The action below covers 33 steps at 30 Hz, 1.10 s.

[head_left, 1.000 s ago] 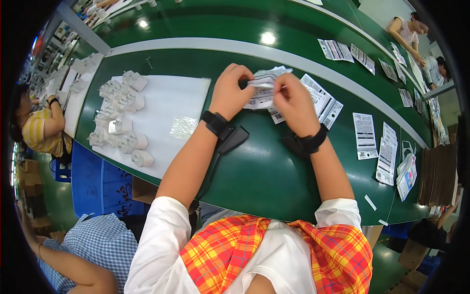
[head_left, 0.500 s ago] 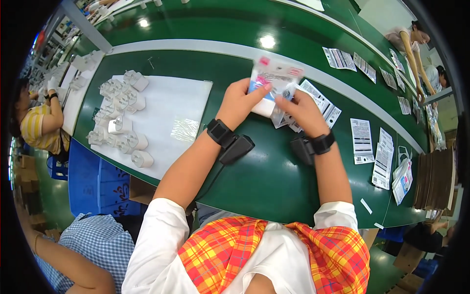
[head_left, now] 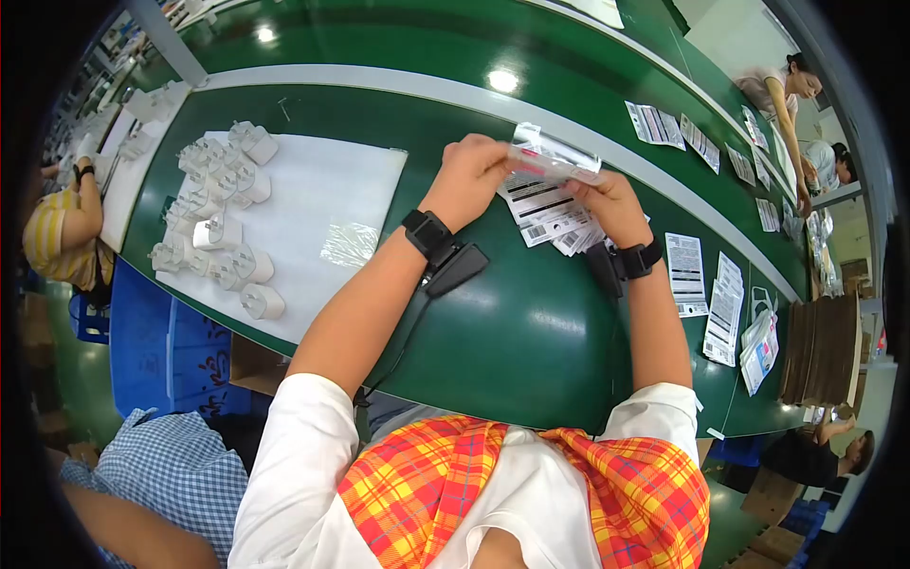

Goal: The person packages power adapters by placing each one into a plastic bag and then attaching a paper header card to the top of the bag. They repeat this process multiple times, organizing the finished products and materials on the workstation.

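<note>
My left hand and my right hand are both closed on a flat plastic packaging bag, one at each end. The bag is tilted, so I see it nearly edge-on with a shiny silvery strip on its far side; any contents are hidden. Beneath it, a fanned pile of printed white packaging bags lies on the green table, partly covered by my right hand. To the left, several white plug adapters stand and lie clustered on a white sheet.
Clear film lies on the white sheet. More printed bags and a filled bag lie at right, beside stacked cardboard. A blue crate stands below the table's left edge. Co-workers sit nearby; a pale rail crosses beyond my hands.
The bag has tipped from showing its printed front to nearly edge-on. My right hand has shifted right to the bag's other end, uncovering more of the pile.
</note>
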Available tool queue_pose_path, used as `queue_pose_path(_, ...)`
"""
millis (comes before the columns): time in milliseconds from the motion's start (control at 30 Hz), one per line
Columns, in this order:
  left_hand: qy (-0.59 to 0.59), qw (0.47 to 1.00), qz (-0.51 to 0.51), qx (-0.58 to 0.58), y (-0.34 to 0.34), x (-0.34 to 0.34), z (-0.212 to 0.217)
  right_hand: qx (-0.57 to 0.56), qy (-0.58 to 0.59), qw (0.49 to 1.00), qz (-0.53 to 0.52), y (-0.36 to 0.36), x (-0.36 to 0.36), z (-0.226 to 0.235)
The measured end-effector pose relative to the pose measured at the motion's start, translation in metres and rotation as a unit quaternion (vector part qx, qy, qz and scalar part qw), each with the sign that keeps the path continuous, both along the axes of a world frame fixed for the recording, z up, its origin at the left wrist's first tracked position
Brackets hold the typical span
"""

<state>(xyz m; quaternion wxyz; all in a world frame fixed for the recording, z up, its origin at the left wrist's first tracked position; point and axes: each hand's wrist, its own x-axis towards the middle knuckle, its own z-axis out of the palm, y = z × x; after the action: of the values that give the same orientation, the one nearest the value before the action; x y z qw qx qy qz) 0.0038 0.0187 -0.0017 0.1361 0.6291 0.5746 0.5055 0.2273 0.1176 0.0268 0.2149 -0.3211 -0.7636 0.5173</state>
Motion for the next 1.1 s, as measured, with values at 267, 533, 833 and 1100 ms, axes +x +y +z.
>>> queue_pose_path(267,0.213,0.97,-0.066,-0.099,-0.032,0.017,-0.003,0.403,-0.174,0.884,0.157,-0.052,-0.003,0.027)
queue_pose_path(533,0.242,0.966,-0.041,-0.084,-0.031,0.024,-0.005,0.323,-0.154,0.928,0.11,-0.064,-0.018,0.006)
queue_pose_path(833,0.262,0.961,-0.052,-0.076,-0.024,0.031,-0.008,0.34,-0.183,0.882,0.271,-0.057,-0.003,0.019)
queue_pose_path(1100,0.204,0.973,-0.079,-0.072,-0.043,0.021,0.011,0.11,-0.112,0.927,-0.342,-0.146,0.325,0.059)
